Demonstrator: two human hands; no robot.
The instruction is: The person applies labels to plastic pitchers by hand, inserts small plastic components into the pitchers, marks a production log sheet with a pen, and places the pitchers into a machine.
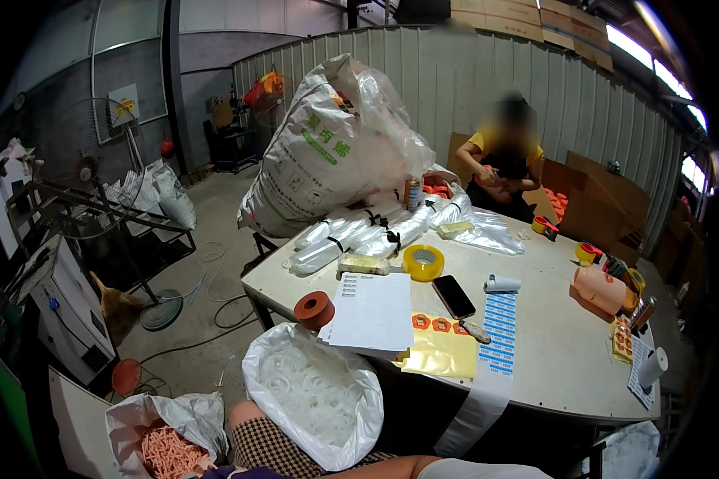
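Note:
At the lower edge, a sliver of my left hand (203, 465) shows at the rim of a white woven sack (208, 411) holding pink plastic pieces (168, 451); its fingers are too hidden to read. My right forearm, with a white sleeve (487, 469), crosses the bottom edge toward the left, and its hand is out of the picture. Between my checked-cloth lap (276, 447) and the table, a white bag (260, 359) stands full of clear plastic rings (315, 399).
On the white table (559, 343) lie paper sheets (371, 311), a brown tape roll (314, 310), yellow tape (423, 263), a phone (454, 296), label sheets (499, 331) and bundled clear bags (335, 247). A big sack (319, 152) stands behind. Across sits a person in yellow (503, 164).

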